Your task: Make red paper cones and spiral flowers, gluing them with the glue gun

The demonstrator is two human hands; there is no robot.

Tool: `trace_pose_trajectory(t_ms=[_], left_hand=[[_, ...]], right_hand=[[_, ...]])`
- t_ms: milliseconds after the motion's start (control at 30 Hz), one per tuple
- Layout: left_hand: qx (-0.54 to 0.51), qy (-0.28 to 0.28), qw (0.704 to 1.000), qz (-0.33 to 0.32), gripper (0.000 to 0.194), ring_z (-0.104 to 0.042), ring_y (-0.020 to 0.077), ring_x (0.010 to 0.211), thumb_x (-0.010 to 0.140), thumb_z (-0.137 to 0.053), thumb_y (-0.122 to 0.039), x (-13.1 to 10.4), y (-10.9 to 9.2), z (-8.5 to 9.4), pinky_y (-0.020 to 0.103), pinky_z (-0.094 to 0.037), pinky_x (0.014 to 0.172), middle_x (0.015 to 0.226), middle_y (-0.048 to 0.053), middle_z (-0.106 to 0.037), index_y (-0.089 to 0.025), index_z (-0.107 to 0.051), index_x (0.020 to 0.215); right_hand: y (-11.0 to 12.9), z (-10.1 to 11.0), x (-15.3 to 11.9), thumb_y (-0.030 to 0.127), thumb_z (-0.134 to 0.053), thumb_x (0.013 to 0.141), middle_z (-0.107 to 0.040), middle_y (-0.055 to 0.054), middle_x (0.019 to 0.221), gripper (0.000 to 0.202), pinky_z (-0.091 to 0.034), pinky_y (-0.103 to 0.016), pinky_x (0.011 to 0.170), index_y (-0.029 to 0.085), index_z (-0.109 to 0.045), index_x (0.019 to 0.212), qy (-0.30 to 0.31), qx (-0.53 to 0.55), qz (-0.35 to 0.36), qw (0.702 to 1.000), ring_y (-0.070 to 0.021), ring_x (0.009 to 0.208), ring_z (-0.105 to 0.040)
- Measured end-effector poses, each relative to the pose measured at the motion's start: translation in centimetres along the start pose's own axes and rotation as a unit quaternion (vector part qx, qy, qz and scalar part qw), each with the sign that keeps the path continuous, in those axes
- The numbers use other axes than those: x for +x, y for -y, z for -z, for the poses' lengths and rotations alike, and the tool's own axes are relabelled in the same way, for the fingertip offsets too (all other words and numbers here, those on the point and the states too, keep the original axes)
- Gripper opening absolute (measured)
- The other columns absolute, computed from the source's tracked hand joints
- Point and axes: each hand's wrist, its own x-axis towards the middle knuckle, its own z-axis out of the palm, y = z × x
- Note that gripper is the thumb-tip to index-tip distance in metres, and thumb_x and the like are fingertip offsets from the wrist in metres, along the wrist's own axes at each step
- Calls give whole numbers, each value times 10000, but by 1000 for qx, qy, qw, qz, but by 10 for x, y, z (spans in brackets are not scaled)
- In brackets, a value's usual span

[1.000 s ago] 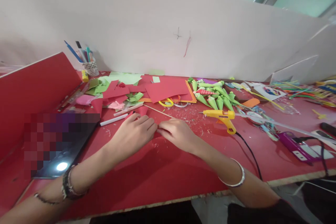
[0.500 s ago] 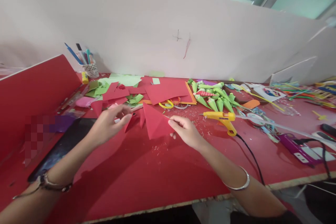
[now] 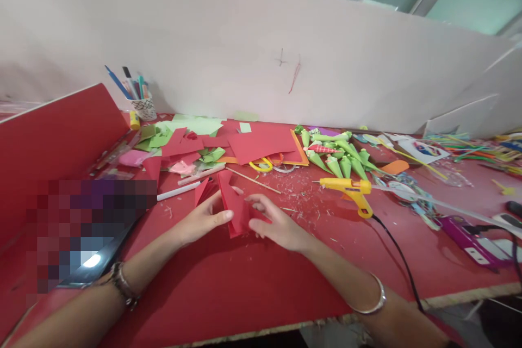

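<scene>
A piece of red paper, curled or folded lengthwise, stands tilted above the table. My left hand is closed on its left side, with the thumb across the front and the other fingers partly hidden behind. Close to the paper's right edge is my right hand, its thumb and fingers bent and apart; whether the fingertips touch the paper I cannot tell. Just behind my left hand lie more folded red paper pieces. A white stick and a thin wooden stick rest near them.
A yellow glue gun with a black cord lies to the right. Behind are red paper sheets, yellow-handled scissors and several green paper cones. A pen cup stands back left. A purple power strip lies far right.
The red paper has gone from a flat, wide triangle to a narrow curled shape. My left hand has moved right and down onto it. My right hand's pinch has loosened.
</scene>
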Motion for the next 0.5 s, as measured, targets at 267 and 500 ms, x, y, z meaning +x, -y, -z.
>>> trace_pose_trajectory(t_ms=[267, 500], left_hand=[[81, -39, 996, -15, 497, -562, 239, 952, 780, -467, -510, 2, 2, -9, 375, -462, 809, 1086, 119, -576, -195, -441, 1163], [77, -31, 996, 16, 402, -577, 215, 924, 809, -456, -404, -2, -5, -15, 364, -467, 804, 1129, 101, -571, -195, -466, 1153]], right_hand=[[5, -2, -5, 354, -664, 659, -489, -67, 1185, 608, -392, -395, 900, 253, -377, 1185, -19, -150, 70, 986, -210, 1090, -457], [5, -4, -6, 298, -405, 842, -584, -44, 1023, 312, -439, -318, 794, 241, -439, 1146, -24, -69, 91, 993, -156, 890, -560]])
